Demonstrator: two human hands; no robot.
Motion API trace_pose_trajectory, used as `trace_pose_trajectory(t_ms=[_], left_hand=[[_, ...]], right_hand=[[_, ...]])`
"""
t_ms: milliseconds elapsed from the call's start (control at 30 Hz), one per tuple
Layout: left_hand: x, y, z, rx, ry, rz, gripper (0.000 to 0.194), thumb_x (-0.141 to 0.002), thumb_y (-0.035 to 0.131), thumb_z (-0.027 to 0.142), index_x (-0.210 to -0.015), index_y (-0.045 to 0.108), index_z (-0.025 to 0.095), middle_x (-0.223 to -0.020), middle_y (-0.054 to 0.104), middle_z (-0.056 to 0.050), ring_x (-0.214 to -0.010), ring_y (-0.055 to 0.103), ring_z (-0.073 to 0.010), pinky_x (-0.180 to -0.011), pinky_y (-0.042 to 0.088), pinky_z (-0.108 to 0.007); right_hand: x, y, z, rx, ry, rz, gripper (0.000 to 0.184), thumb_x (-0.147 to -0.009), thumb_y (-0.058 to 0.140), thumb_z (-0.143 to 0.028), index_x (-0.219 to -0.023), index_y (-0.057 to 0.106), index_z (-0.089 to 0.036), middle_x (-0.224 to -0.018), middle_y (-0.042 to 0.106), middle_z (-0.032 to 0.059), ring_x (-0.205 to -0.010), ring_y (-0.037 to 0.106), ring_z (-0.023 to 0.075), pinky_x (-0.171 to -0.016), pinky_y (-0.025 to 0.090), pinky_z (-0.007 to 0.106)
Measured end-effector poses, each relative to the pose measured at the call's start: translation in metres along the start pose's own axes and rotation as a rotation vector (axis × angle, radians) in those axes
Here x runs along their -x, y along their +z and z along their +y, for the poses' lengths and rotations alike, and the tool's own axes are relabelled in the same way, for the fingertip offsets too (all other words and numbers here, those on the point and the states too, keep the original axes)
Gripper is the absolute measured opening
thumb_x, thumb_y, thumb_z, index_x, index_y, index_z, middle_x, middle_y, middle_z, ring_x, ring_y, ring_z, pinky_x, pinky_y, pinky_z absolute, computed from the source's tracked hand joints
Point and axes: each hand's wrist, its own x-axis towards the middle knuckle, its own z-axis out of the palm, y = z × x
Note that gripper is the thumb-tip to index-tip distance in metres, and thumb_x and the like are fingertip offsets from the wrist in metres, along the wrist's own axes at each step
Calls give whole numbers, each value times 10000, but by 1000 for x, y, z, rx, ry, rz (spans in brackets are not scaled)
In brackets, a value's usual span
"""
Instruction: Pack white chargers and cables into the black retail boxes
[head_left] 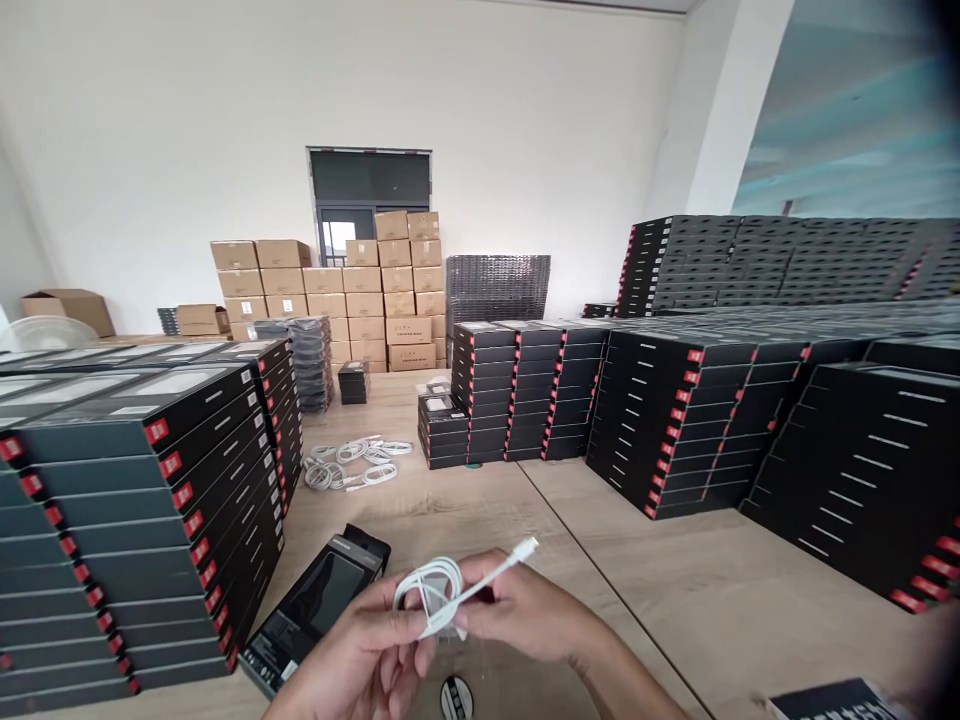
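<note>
A coiled white cable [427,592] is held between my two hands above the wooden table, one plug end sticking out to the upper right. My left hand [375,635] grips the coil from the left with thumb and fingers. My right hand [521,610] pinches the cable's other side; its fingertips are partly hidden behind the coil. Something clear, like a small plastic bag [444,610], shows behind the cable, too blurred to be sure. To the left, a black box [319,600] with an opened end flap lies on the table, partly behind my left hand.
More coiled white cables [356,465] lie farther back. Stacks of black boxes with red marks stand at left [142,480] and right [667,410]. A round black-and-white label [456,697] is below my hands. Brown cartons [367,300] are piled by the wall.
</note>
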Motion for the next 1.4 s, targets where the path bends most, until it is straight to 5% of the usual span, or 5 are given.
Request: trace_pose_trajectory(t_ms=[133, 433, 767, 1100, 1400], left_hand=[[0, -6, 2, -49, -19, 38, 311, -699, 734, 361, -870, 573, 158, -537, 595, 30, -266, 397, -37, -269, 211, -141], [1, -10, 2, -117, 7, 33, 352, -709, 730, 422, -881, 565, 163, -583, 604, 34, -284, 434, -43, -274, 219, -148], [-2, -12, 1, -85, 13, 25, 358, -728, 720, 404, -932, 558, 159, -580, 618, 28, -284, 446, -51, -269, 250, -144], [-8, -4, -3, -62, 79, 138, 383, -713, 726, 418, -949, 573, 158, -603, 624, 24, -340, 514, -73, -280, 288, -136], [-9, -3, 1, -81, 110, 135, 351, -709, 729, 422, -890, 571, 166, -631, 620, 23, -375, 523, -70, -306, 309, -138]], right_hand=[[-3, 4, 4, -110, 77, -48, 171, -816, 660, -345, -795, 627, -178, -610, 541, -54, -537, 408, 91, -521, 304, 197], [-13, 37, 14, -541, 29, 32, 381, -723, 751, -515, -747, 573, -178, -643, 548, -23, -521, 352, 86, -514, 251, 216], [-16, 50, 12, -635, 33, 9, 395, -729, 716, -565, -756, 566, -200, -732, 645, 38, -690, 600, 196, -647, 434, 298], [-18, 27, 14, -158, -43, 150, 251, -777, 727, -413, -751, 712, -164, -736, 694, 16, -691, 586, 169, -706, 437, 286], [-10, 14, 3, -100, -47, -18, 277, -824, 645, -415, -867, 761, -167, -753, 699, 32, -753, 599, 206, -749, 442, 325]])
